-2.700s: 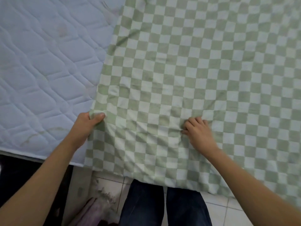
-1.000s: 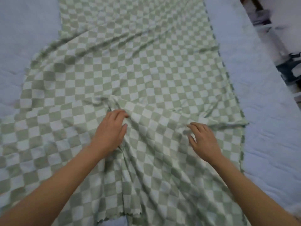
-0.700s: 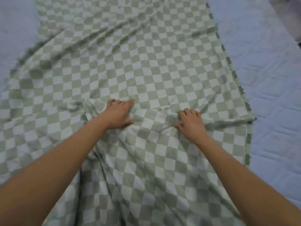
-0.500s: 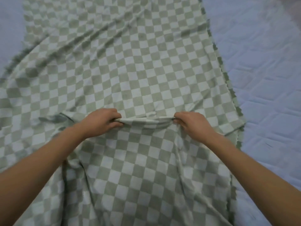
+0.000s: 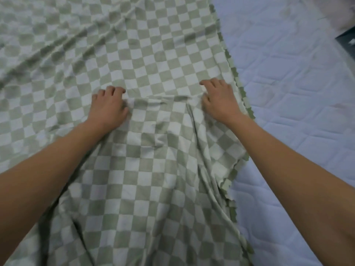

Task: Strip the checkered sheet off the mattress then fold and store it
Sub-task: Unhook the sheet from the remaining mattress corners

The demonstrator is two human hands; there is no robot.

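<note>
Both our hands are down on the checkered sheet [image 5: 153,45], which lies spread over the pale quilted mattress [image 5: 288,96], its near part doubled toward the far side in a rumpled fold. Our left hand [image 5: 108,108] and right hand [image 5: 221,100] sit well apart along the fold's leading edge. Each has its fingers curled onto the cloth and its thumb tucked into the ridge, pinching a bunch of sheet rather than lying flat. The right hand is just beside the sheet's scalloped right hem, with bare mattress beyond it.

The step in hand, as we read it, is carrying the near half over the far half. To do it well, we would hold the edge taut between the two hands so the slack ridge between them does not sag. We would also match hem to hem on the right and set the edge down square to the checks. The long creases by our forearms and the diagonal wrinkles at far left want smoothing before any further fold. We judge the cloth thin and limp, so an uneven pull will likely skew it.

The count: one sheet, one mattress, two hands, and one dark object [image 5: 345,39] at the far right edge, too cut off to identify.
</note>
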